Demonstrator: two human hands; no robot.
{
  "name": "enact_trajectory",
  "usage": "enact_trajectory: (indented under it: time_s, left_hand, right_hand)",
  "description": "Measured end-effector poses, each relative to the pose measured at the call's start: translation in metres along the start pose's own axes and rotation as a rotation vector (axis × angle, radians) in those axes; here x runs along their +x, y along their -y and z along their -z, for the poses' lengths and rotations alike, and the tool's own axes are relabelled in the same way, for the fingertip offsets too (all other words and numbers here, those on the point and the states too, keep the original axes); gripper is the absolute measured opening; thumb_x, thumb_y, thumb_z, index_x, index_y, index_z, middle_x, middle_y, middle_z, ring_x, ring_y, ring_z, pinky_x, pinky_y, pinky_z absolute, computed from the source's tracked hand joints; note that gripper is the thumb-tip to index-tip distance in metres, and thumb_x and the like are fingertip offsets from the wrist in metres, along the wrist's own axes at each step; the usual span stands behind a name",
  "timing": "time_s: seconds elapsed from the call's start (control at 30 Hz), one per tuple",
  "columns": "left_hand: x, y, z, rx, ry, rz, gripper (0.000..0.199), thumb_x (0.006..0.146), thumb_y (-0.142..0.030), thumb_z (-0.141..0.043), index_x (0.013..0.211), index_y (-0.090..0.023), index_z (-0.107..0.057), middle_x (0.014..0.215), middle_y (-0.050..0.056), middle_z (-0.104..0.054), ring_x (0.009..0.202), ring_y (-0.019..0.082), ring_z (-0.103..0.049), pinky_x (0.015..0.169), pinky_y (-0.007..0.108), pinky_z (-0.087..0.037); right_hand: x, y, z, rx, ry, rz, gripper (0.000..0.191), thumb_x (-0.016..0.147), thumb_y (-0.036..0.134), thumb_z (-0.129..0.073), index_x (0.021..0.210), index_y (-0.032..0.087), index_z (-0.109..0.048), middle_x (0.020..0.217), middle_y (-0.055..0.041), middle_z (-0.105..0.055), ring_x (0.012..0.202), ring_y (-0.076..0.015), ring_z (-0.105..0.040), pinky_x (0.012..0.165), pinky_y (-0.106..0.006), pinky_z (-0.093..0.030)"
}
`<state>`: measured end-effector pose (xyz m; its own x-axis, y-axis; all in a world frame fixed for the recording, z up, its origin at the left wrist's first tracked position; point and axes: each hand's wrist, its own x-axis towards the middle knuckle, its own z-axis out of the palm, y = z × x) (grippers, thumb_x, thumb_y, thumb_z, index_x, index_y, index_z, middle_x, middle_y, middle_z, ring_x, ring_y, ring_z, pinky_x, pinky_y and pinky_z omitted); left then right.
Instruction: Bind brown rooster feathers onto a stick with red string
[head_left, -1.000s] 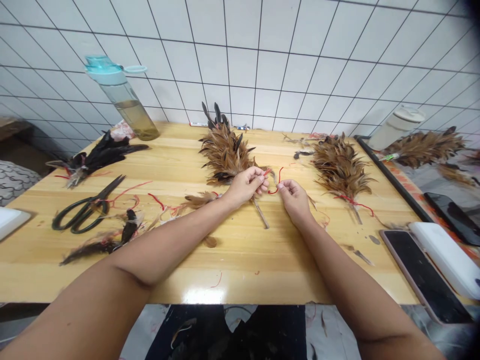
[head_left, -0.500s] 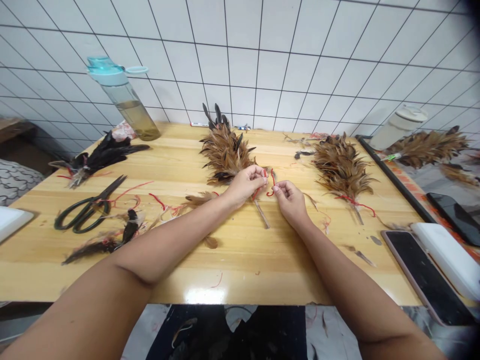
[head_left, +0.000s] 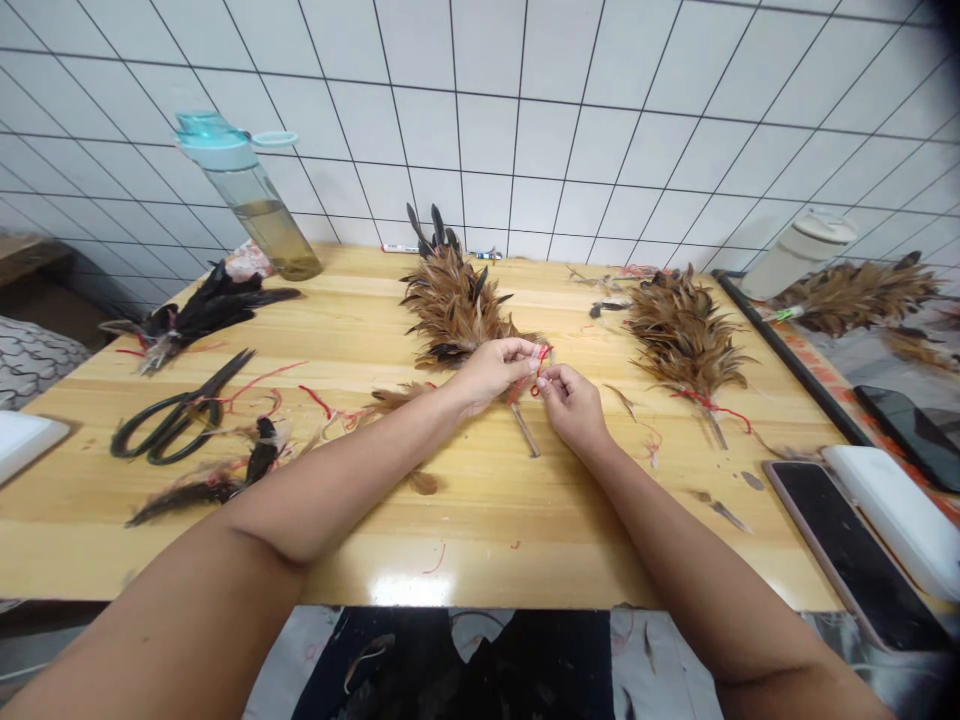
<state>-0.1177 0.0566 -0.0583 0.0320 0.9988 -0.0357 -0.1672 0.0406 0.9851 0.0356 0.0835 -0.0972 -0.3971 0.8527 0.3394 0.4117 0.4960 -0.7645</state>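
Note:
A brown feather duster [head_left: 457, 300] lies in the middle of the table, its tip toward the wall and its thin stick [head_left: 526, 430] pointing at me. Over the lower end of its feathers, my left hand [head_left: 501, 372] is closed in a pinch on red string [head_left: 541, 352]. Close beside it on the right, my right hand [head_left: 574, 400] pinches the same red string, which curls into a small loop between the fingertips. Exactly how the string runs around the stick is hidden by the fingers.
Black scissors [head_left: 176, 420], dark feathers [head_left: 202, 315] and red thread scraps lie at left. A water bottle [head_left: 259, 210] stands behind them. To the right are another feather duster [head_left: 686, 340], a phone [head_left: 847, 550], a white box [head_left: 896, 520] and a pale cup [head_left: 799, 255].
My right hand has moved slightly left, bringing its string end against my left fingertips. The string now crosses and loops between both hands. The duster stays in place.

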Motion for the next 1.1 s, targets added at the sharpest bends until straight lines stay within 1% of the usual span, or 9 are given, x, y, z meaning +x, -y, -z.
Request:
enact_trajectory:
  time_s: [0.2, 0.27, 0.37, 0.43, 0.53, 0.6, 0.73, 0.97, 1.1]
  left_hand:
    - [-0.002, -0.001, 0.000, 0.005, 0.032, -0.035, 0.020, 0.073, -0.027, -0.072, 0.078, -0.012, -0.060, 0.057, -0.001, -0.058, 0.047, 0.007, -0.051, 0.044, 0.017, -0.034]
    - [-0.001, 0.001, 0.001, -0.018, 0.024, -0.051, 0.018, 0.075, -0.026, -0.070, 0.078, -0.012, -0.059, 0.060, -0.001, -0.059, 0.049, 0.006, -0.053, 0.046, 0.016, -0.037]
    - [0.001, 0.004, 0.001, -0.095, 0.004, -0.036, 0.015, 0.077, -0.021, -0.068, 0.079, -0.011, -0.057, 0.067, 0.001, -0.061, 0.058, 0.008, -0.060, 0.057, 0.019, -0.047]
    - [0.002, 0.004, 0.001, -0.129, -0.006, -0.011, 0.012, 0.079, -0.017, -0.066, 0.080, -0.011, -0.056, 0.068, 0.001, -0.062, 0.058, 0.008, -0.061, 0.058, 0.020, -0.048]
    - [0.002, 0.004, -0.001, -0.127, -0.014, -0.008, 0.008, 0.080, -0.014, -0.062, 0.081, -0.010, -0.056, 0.066, 0.002, -0.062, 0.051, 0.006, -0.057, 0.046, 0.014, -0.037]
    - [0.002, 0.004, -0.002, -0.111, -0.048, -0.020, 0.011, 0.077, -0.011, -0.064, 0.082, -0.012, -0.054, 0.063, 0.000, -0.061, 0.048, 0.005, -0.054, 0.041, 0.013, -0.030]
    - [0.002, 0.004, -0.003, -0.100, -0.137, -0.059, 0.024, 0.072, -0.008, -0.066, 0.079, -0.016, -0.045, 0.056, -0.005, -0.058, 0.046, 0.005, -0.054, 0.041, 0.012, -0.028]
    - [0.002, 0.005, -0.002, -0.126, -0.039, -0.010, 0.025, 0.073, -0.013, -0.068, 0.085, -0.016, -0.047, 0.059, -0.001, -0.063, 0.050, 0.009, -0.059, 0.042, 0.014, -0.031]
    - [-0.002, 0.002, -0.003, -0.014, 0.021, 0.015, 0.023, 0.073, -0.020, -0.071, 0.083, -0.014, -0.052, 0.061, 0.002, -0.067, 0.044, 0.006, -0.053, 0.042, 0.015, -0.032]
  right_hand:
    - [0.000, -0.002, -0.001, -0.018, -0.007, 0.019, 0.016, 0.085, 0.033, -0.052, 0.076, 0.021, -0.059, 0.060, 0.0006, -0.055, 0.056, -0.0142, -0.047, 0.057, -0.026, -0.036]
    - [0.000, -0.002, 0.000, 0.013, -0.014, -0.019, 0.017, 0.085, 0.034, -0.052, 0.077, 0.021, -0.060, 0.060, 0.0007, -0.056, 0.054, -0.0139, -0.046, 0.056, -0.027, -0.036]
    - [0.001, -0.002, 0.002, 0.079, -0.035, -0.078, 0.020, 0.084, 0.038, -0.052, 0.078, 0.020, -0.060, 0.060, 0.0010, -0.056, 0.052, -0.0133, -0.045, 0.054, -0.027, -0.036]
    - [0.002, 0.000, 0.003, 0.113, -0.048, -0.106, 0.021, 0.083, 0.040, -0.053, 0.078, 0.020, -0.059, 0.058, 0.0017, -0.054, 0.051, -0.0130, -0.043, 0.053, -0.026, -0.035]
    - [0.002, 0.003, 0.004, 0.146, -0.067, -0.142, 0.021, 0.080, 0.040, -0.055, 0.076, 0.020, -0.059, 0.054, 0.0030, -0.049, 0.050, -0.0125, -0.040, 0.051, -0.026, -0.033]
    - [0.003, 0.005, 0.005, 0.164, -0.088, -0.175, 0.020, 0.079, 0.040, -0.055, 0.076, 0.020, -0.059, 0.053, 0.0039, -0.046, 0.049, -0.0122, -0.038, 0.049, -0.025, -0.032]
    - [0.003, 0.008, 0.005, 0.194, -0.098, -0.203, 0.019, 0.078, 0.038, -0.057, 0.076, 0.020, -0.059, 0.052, 0.0047, -0.044, 0.049, -0.0115, -0.037, 0.049, -0.025, -0.031]
    - [0.002, 0.009, 0.005, 0.253, -0.088, -0.212, 0.020, 0.078, 0.039, -0.057, 0.074, 0.020, -0.058, 0.057, 0.0031, -0.050, 0.052, -0.0122, -0.041, 0.052, -0.026, -0.034]
    - [0.004, 0.008, 0.005, 0.375, -0.091, -0.240, 0.021, 0.076, 0.040, -0.061, 0.076, 0.020, -0.059, 0.064, 0.0011, -0.059, 0.058, -0.0131, -0.049, 0.059, -0.027, -0.041]
